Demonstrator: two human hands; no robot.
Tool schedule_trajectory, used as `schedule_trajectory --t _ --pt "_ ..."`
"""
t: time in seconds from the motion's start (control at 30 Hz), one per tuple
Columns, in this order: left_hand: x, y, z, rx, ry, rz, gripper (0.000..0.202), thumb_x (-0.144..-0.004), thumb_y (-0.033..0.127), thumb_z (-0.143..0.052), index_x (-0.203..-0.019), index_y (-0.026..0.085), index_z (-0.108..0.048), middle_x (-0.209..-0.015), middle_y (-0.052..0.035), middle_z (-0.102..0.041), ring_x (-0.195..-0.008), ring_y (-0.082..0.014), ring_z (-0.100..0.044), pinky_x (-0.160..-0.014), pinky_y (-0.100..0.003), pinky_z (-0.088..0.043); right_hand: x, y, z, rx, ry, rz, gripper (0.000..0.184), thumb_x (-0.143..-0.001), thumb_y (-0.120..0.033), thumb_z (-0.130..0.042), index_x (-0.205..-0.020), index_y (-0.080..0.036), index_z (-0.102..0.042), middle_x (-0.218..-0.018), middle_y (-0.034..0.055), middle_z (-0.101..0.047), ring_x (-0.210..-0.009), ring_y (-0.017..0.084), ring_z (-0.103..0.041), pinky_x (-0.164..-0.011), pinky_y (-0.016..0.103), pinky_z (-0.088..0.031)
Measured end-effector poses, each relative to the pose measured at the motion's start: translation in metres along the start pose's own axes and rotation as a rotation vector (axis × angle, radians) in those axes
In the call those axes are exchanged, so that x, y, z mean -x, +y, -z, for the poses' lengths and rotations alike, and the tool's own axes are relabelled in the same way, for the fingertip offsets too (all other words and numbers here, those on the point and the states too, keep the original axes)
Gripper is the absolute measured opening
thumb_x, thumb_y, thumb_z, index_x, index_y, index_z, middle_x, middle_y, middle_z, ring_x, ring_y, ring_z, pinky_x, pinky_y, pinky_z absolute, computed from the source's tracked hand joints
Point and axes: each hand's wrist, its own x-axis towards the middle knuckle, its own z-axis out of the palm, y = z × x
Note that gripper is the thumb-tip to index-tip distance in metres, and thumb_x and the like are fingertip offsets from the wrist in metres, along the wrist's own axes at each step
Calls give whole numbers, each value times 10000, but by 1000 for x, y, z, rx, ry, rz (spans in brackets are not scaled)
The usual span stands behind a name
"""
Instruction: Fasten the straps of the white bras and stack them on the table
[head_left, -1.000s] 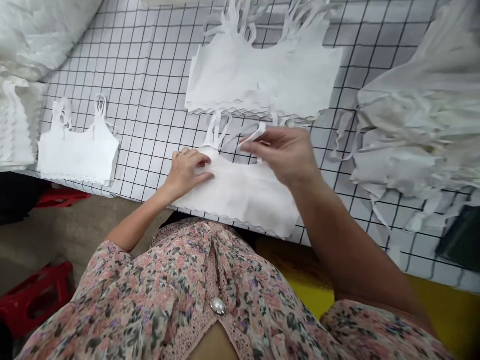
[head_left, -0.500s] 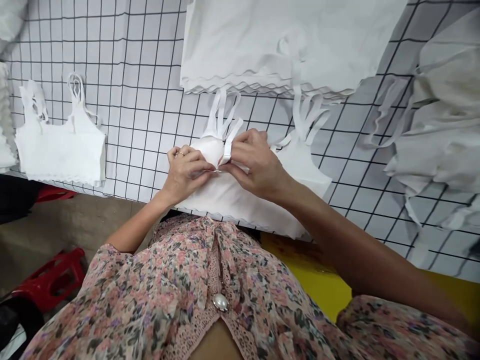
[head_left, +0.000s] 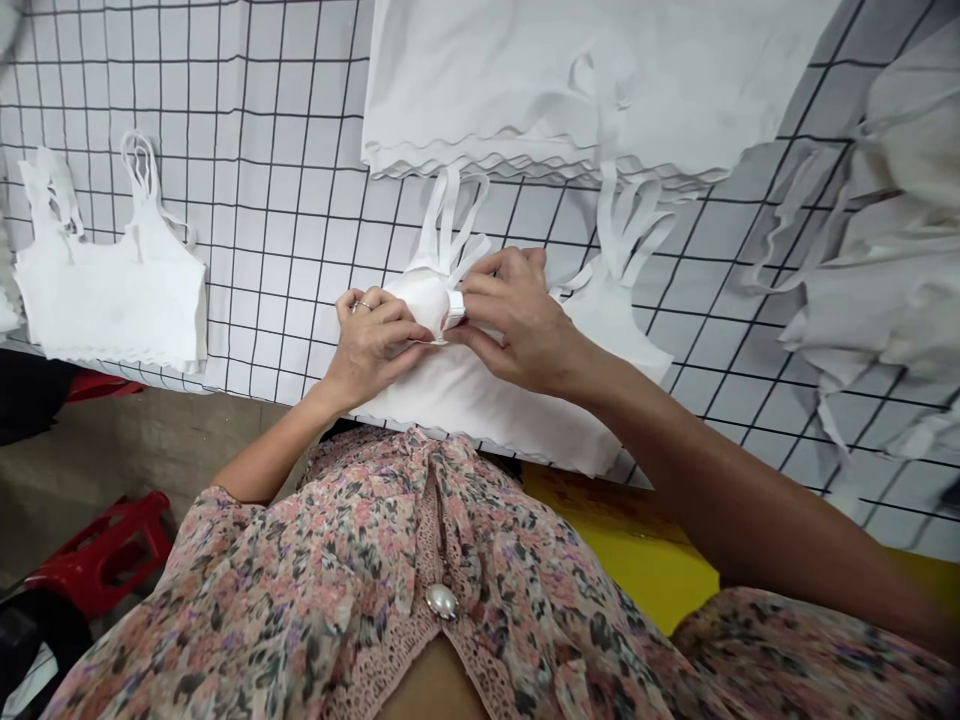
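Note:
A white strappy bra top lies in front of me, on what looks like a layered stack of the same tops. My left hand, with a ring on one finger, pinches the fabric at the top's upper edge. Close beside it, my right hand is closed, thumb and fingertips at the same edge. A small white strip sticks out from its fingers; whether it is a strap end or a label I cannot tell. Loose shoulder straps stand up behind my hands.
A grid-patterned cloth covers the table. Scalloped white fabric pieces lie stacked at the back. More white tops are on the left, and a rumpled white heap on the right. A red stool stands below, left.
The white strip at my right fingers now looks shorter and folded rather than hanging down long. My right hand has shifted slightly; the left keeps its pinch. The view has moved a little.

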Motion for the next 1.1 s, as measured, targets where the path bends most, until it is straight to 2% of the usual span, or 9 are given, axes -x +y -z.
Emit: schedule_trajectory --t 0.33,0.63,0.87,1.1 --pt "0 -2 -3 0 14 -15 151 -1059 408 -739 -994 311 -834 -882 14 -721 -1013 -218 -584 -1095 -468 -309 0 1 8 5 -74 35 258 -1043 -229 -493 -872 -206 -684 -892 92 -652 -1132 356 -562 -1044 656 -372" --pt "-2 3 1 3 -53 54 156 -1048 407 -731 -985 323 -845 -887 1 -722 -1038 -237 -585 -1129 -500 -301 -2 -1 6 -21 -82 18 216 -1010 -207 -505 -851 -229 -649 -869 85 -632 -1123 352 -535 -1069 704 -385" --pt "-3 5 0 -3 -71 65 145 -1042 384 -725 -961 310 -820 -910 1 -746 -1067 -244 -591 -1141 -501 -294 1 -13 -8 -11 52 -52 191 -1012 -275 -542 -825 -238 -565 -850 88 -596 -1095 359 -549 -1036 672 -416" --pt "-3 8 2 59 -51 98 151 -1021 356 -728 -905 266 -765 -911 8 -746 -1042 -231 -599 -1149 -483 -302 8 -29 -25 -100 275 -106 280 -1061 -367 -556 -814 -234 -554 -884 87 -625 -1050 330 -589 -982 579 -477"
